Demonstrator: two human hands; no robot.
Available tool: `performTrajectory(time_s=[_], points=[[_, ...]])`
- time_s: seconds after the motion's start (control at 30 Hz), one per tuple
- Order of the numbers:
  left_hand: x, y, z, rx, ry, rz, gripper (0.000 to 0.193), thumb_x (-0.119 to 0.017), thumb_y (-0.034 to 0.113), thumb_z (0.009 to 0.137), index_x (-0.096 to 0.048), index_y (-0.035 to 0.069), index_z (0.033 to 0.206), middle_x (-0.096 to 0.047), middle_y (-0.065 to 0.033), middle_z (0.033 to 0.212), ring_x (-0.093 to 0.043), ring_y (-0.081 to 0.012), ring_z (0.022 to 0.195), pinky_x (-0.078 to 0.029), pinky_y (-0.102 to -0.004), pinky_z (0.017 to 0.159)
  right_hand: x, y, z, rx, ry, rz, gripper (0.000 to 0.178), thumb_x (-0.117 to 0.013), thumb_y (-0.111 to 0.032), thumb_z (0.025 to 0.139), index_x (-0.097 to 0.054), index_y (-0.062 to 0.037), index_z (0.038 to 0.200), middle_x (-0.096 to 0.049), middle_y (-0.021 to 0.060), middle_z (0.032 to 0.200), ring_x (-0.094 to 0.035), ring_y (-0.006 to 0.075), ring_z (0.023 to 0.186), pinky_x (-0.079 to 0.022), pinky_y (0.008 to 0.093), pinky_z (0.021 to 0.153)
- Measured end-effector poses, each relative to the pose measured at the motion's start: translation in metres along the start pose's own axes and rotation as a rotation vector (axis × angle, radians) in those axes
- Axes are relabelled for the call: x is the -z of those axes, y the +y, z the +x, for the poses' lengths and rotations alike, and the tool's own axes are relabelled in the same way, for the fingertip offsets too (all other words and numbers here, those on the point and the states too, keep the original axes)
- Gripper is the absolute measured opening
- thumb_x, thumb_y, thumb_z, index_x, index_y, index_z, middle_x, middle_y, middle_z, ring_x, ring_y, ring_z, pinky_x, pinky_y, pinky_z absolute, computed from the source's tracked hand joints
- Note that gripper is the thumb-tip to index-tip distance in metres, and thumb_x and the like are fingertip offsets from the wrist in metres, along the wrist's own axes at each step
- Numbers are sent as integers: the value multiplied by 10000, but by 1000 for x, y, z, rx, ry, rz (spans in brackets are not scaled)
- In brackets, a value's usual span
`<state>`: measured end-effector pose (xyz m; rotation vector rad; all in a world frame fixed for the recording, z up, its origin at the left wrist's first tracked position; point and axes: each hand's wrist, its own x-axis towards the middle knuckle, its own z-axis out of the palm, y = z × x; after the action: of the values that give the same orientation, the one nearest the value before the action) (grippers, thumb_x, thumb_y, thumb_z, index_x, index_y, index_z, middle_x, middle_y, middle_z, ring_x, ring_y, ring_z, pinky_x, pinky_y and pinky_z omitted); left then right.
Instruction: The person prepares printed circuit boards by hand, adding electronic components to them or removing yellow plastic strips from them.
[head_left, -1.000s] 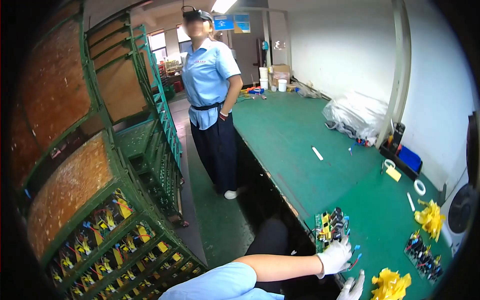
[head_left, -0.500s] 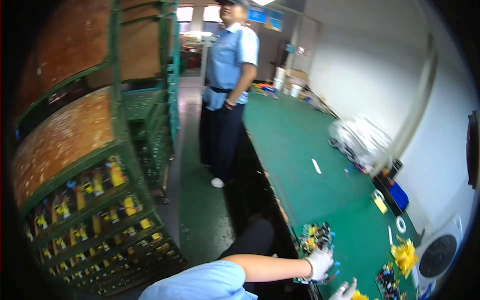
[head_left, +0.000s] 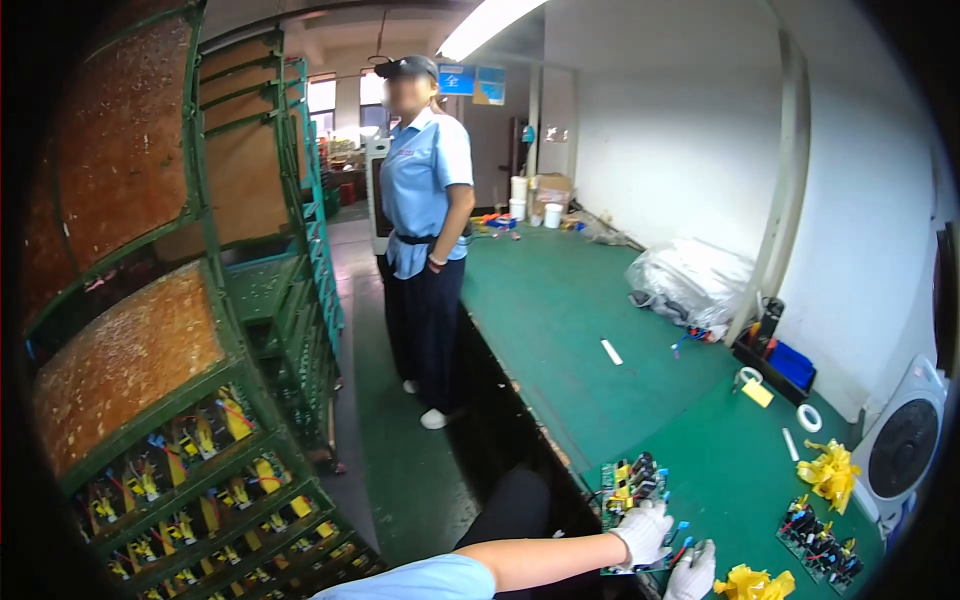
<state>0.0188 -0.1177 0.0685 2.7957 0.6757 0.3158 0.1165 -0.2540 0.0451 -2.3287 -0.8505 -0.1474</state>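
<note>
A green circuit board (head_left: 620, 485) with black and yellow parts lies at the near left edge of the green bench. My left hand (head_left: 643, 532), in a white glove, reaches across the board with its fingers bent onto it, hiding the board's middle. Close beside it on the right is my right hand (head_left: 692, 572), also gloved, with fingers pressed together. Red and blue wire ends (head_left: 683, 545) stick up between the hands. What the right hand pinches, if anything, is hidden.
Another circuit board (head_left: 818, 545) lies to the right, with crumpled yellow tape (head_left: 828, 474) and a second yellow bunch (head_left: 755, 583) nearby. A fan (head_left: 900, 450) stands by the wall. Racks of boards (head_left: 215, 500) line the left. A person (head_left: 425, 200) stands in the aisle beside the bench.
My view has tilted and shifted. My right hand has come in nearer to the left one, and its spread fingers have closed together. My left hand stays on the board.
</note>
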Motion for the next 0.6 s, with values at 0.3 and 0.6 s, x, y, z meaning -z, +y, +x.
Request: performTrajectory(time_s=[0.3,0.6], points=[[-5,-16,-1,-151,28,80,558,-608,524,844,-633,-20,966,-548,-236,1016,-559,-353,892,-512,-412,709,-1,-1,-3,-3,8,57,452,-591,-290,930,-582,1,1276,-659,232,1149,-654,384,1007,-527,415,870],[-16,-22,6,-152,46,44,536,-631,473,823,-632,-46,953,-546,-252,1088,-552,-358,914,-474,-406,796,-3,-2,2,16,14,13,453,-582,-294,942,-578,12,1276,-662,224,1150,-657,372,1012,-522,398,875]])
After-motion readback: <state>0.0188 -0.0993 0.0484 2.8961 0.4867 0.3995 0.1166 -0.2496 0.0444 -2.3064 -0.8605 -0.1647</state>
